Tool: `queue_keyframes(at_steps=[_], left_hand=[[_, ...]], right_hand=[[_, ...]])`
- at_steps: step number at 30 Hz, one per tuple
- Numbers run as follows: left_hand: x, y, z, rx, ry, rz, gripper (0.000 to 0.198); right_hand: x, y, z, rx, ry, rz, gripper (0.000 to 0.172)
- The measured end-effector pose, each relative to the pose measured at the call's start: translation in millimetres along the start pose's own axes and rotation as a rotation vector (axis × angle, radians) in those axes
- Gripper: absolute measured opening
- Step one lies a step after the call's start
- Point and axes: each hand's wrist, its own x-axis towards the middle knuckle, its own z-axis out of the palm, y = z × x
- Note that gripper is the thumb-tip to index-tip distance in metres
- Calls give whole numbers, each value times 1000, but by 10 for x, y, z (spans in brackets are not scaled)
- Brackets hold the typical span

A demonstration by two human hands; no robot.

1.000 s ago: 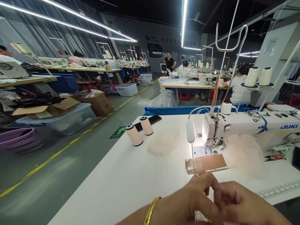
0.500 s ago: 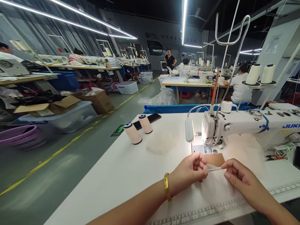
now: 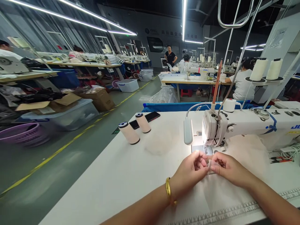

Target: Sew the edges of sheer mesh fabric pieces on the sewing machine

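My left hand [image 3: 191,172] and my right hand [image 3: 226,168] meet on the white table [image 3: 122,181], just in front of the needle of a white sewing machine [image 3: 248,126]. Both pinch a small, thin, pale translucent piece [image 3: 210,165] held between their fingertips. A gold bangle [image 3: 168,191] rings my left wrist. The machine's lamp [image 3: 188,135] lights the spot above my fingers.
Two thread cones [image 3: 128,133] and a black phone [image 3: 147,119] lie at the table's far left. Red snips [image 3: 280,160] and white cable sit at right. Two big thread spools [image 3: 266,69] stand behind. Other workers sit at far tables; boxes and bins line the aisle.
My hands moved forward from the near edge toward the needle and closed together on the thin piece. The brown card seen earlier near the needle is now hidden behind them.
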Motion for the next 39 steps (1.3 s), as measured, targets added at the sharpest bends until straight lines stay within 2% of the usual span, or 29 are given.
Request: queue_keyframes(at_steps=[3,8,14,20,27,34,36,39], left_hand=[[-15,-36,-20,9,-9,-72,39],[-7,-43,6,119,3,1,39],[-29,-27,20,115,-1,38,36],[-40,-27,34,157,8,52,31],[-39,-3,83,143,102,78,39],[-42,-41,77,163,102,108,38],[-42,-48,93,131,102,97,36],[-36,-55,126,-32,73,53,35]], right_hand=[[32,46,31,77,12,-44,33],[-36,23,61,55,39,-73,37],[-63,15,78,181,26,-36,40],[-43,29,108,153,80,-42,41],[-67,-4,141,73,101,-35,34],[-87,-1,158,59,111,-54,31],[-89,-10,168,41,116,-61,30],[-98,-26,186,89,118,-73,27]])
